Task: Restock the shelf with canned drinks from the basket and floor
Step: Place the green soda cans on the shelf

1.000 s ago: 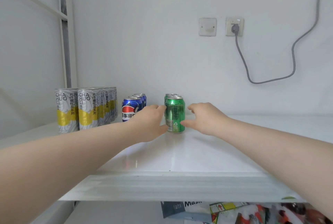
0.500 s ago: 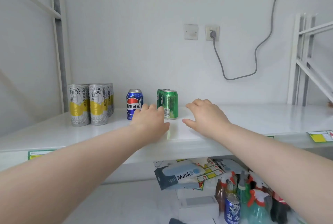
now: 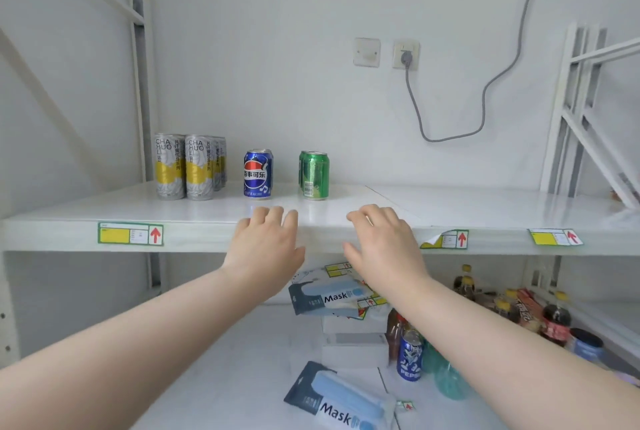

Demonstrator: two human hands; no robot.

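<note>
- Both hands empty: left hand (image 3: 266,249) and right hand (image 3: 382,249) hover palm-down at the front edge of the upper shelf (image 3: 485,211), fingers spread loose, each grip apart and clamped on nothing.
- Neither hand touches a can; both sit in front of the green row.
- Green cans (image 3: 314,175) stand upright in a single file running toward the wall, label out, so the front one faces the aisle.
- Blue Pepsi cans (image 3: 258,174) just left of them, same front-to-back file, a clear gap between the two rows, probably to keep brands sorted.
- Tall grey-and-yellow cans (image 3: 185,166) further left, packed touching in two files near the upright post.
- Right half of the shelf bare, so room for more stock.
- Price tags (image 3: 130,234) on the shelf lip with red arrows pointing up at the rows.
- Lower shelf: one loose Pepsi can (image 3: 410,355) upright among bottles (image 3: 554,318) and mask packs (image 3: 332,294), likely next pick.
- No basket in view, floor not visible.
</note>
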